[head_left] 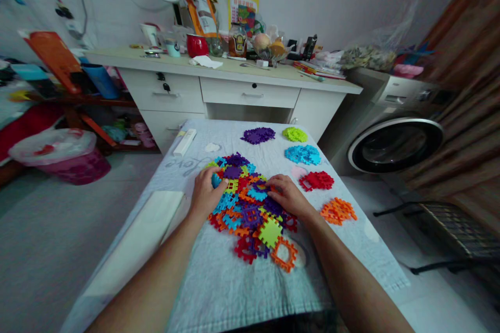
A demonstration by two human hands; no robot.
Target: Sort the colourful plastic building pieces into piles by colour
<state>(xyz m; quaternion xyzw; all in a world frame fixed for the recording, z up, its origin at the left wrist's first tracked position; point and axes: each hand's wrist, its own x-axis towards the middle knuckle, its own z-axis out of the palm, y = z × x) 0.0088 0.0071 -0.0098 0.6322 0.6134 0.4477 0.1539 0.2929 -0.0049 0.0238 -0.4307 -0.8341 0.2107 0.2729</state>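
Observation:
A mixed pile of interlocking plastic tiles (250, 213) in several colours lies in the middle of a cloth-covered table (219, 281). My left hand (206, 192) rests on the pile's left edge, fingers curled round a blue tile (216, 181). On the right side of the pile my right hand (287, 196) lies over the tiles with its fingers bent down onto them; what they pinch is hidden. Sorted heaps sit beyond: purple (258, 135), green (295, 134), blue (302, 154), red (316, 180) and orange (338, 210).
A white folded sheet (136, 239) lies along the table's left edge and a white box (185, 141) at the far left corner. Behind stand a cluttered white desk (234, 83), a washing machine (394, 140) to the right and a pink bin (62, 156) to the left.

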